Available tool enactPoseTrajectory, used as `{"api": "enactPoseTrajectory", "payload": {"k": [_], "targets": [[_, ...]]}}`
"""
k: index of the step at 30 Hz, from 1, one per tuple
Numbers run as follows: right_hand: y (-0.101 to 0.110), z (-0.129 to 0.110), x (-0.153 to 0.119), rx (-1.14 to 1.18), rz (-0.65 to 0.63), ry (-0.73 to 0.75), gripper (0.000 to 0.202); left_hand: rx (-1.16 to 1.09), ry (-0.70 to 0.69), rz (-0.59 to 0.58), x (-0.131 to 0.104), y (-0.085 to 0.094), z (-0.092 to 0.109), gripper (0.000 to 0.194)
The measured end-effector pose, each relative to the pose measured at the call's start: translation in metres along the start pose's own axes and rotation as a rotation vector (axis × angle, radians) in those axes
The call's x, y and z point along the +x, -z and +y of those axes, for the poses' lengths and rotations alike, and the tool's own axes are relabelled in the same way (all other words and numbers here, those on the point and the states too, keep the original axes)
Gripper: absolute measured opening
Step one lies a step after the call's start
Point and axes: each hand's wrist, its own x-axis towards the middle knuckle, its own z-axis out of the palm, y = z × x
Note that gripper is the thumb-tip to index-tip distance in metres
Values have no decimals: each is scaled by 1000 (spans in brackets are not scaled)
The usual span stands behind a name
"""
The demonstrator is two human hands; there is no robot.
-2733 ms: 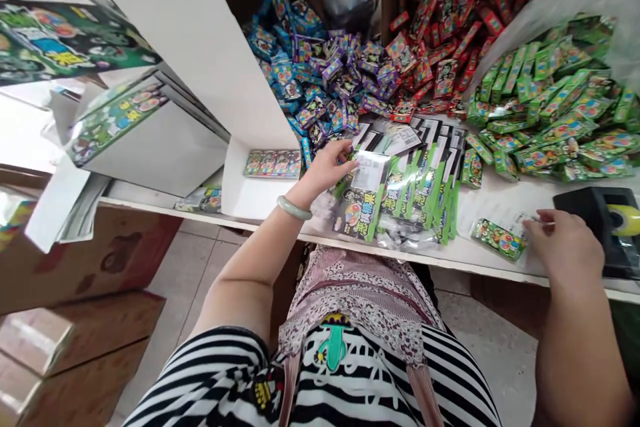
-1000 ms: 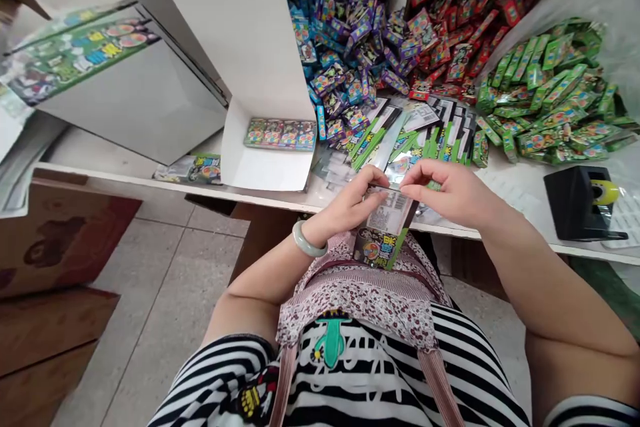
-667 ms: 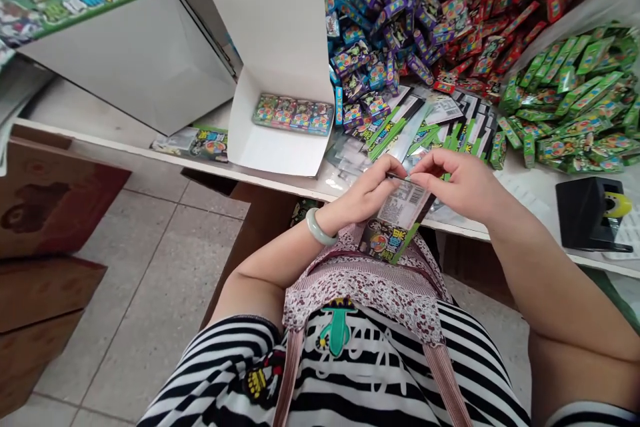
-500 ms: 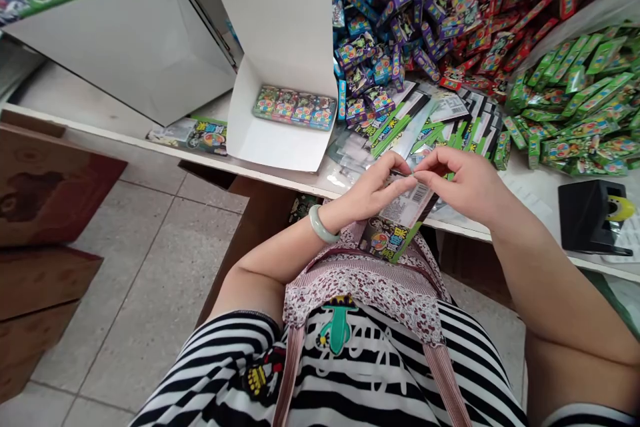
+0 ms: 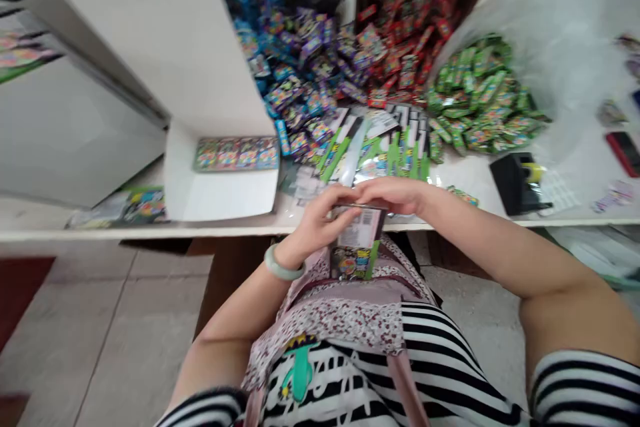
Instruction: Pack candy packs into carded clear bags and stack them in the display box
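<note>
In front of my apron I hold a flat printed plastic packet (image 5: 356, 247), with black, green and colourful print and a pale barcode panel. My left hand (image 5: 327, 217), a jade-coloured bangle on its wrist, grips the upper left of it with the thumb across the front. My right hand (image 5: 395, 195) has its fingers closed at the top edge, partly behind the packet, its fingertips meeting the left ones. Just beyond my hands lies a spread of similar flat packets (image 5: 403, 147) with green and black strips.
A white carton (image 5: 225, 197) with its lid up holds a row of small candy boxes (image 5: 236, 153). Behind are heaps of blue-purple boxes (image 5: 305, 60) and red boxes (image 5: 407, 47). Rightward are green boxes (image 5: 480, 93) in a clear bag and a black tape dispenser (image 5: 515, 183).
The view has swung to the right. My right hand has gone from a raised pinch at the packet's top to lying over its top edge; my left still grips the packet.
</note>
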Motion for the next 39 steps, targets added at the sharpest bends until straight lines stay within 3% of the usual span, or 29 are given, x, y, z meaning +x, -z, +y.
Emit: {"api": "enactPoseTrajectory", "payload": {"k": [3,5,6,8,9,11,12,14,17,20,24,28,31,34,36,39], "targets": [[9,3,4,57,-102,17,13,-18,141,-94,5,19,0,22],[32,8,-1,-58,-48,137,13,-41,263,-9,7,33,-5,19],[50,13,-7,-157,72,218,12,-66,332,103,7,41,-9,17],[96,25,-21,-396,494,364,12,-144,447,398,8,54,-18,14],[121,33,-29,-503,774,386,13,-186,474,542,9,58,-23,13],[168,49,-40,-688,1125,288,26,-267,463,738,15,59,-35,17],[187,58,-43,-752,1214,243,37,-301,448,772,19,55,-41,20],[213,72,-44,-780,1273,232,50,-371,450,727,28,41,-52,25],[228,84,-38,-694,1271,305,36,-451,515,641,38,18,-65,35],[231,88,-40,-556,1317,352,16,-435,569,658,39,13,-72,52],[223,93,-53,-315,1240,449,38,-200,616,500,27,28,-78,63],[190,94,-59,67,959,580,53,35,605,300,19,40,-82,63],[158,86,-58,385,736,634,55,298,525,241,19,43,-75,59],[129,76,-55,374,684,637,54,483,400,301,20,42,-55,51],[113,70,-53,319,657,648,54,434,320,317,21,36,-39,45],[92,65,-48,257,627,659,60,231,269,174,21,19,-20,35]]}}
